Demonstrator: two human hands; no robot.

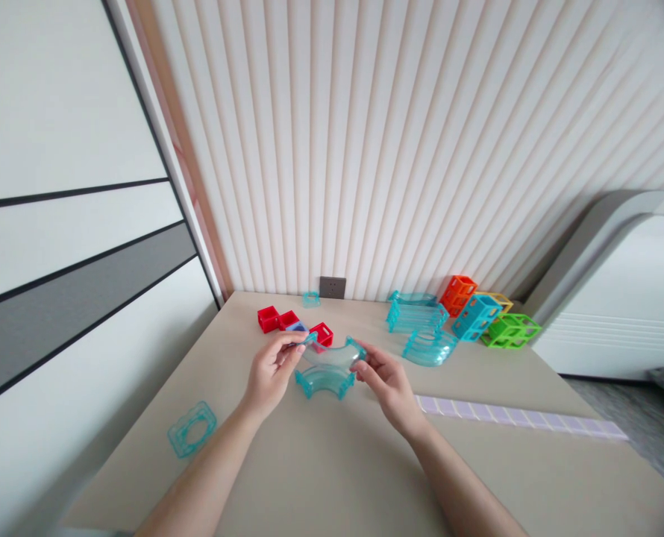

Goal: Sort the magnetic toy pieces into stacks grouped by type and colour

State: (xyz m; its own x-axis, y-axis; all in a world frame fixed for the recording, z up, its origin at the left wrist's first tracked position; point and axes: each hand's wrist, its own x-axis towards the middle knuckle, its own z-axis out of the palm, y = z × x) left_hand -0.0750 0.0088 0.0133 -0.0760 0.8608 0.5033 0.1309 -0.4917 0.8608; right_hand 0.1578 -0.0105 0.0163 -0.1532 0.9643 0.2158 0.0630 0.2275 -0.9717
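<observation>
Between my hands is a curved, see-through teal track piece (pixel 332 358), raised over the table. My left hand (pixel 270 369) pinches its left end between thumb and fingers. At the other end, my right hand (pixel 388 384) grips with its thumb in front and fingers behind. Just below it a second curved teal track piece (pixel 325 382) shows, partly covered by the held one; whether the two touch, I cannot tell. Behind my left hand lie red cubes (pixel 268 319) and a blue block (pixel 297 327), the blue one partly hidden by my fingers.
Several teal track pieces (pixel 418 317) sit at the back right beside orange (pixel 458 296), blue (pixel 476 317) and green (pixel 511 330) frame blocks. A flat teal plate with a round hole (pixel 192 429) lies front left. A lilac strip (pixel 522 418) crosses the right side. The ribbed wall (pixel 332 149) borders the table (pixel 332 462).
</observation>
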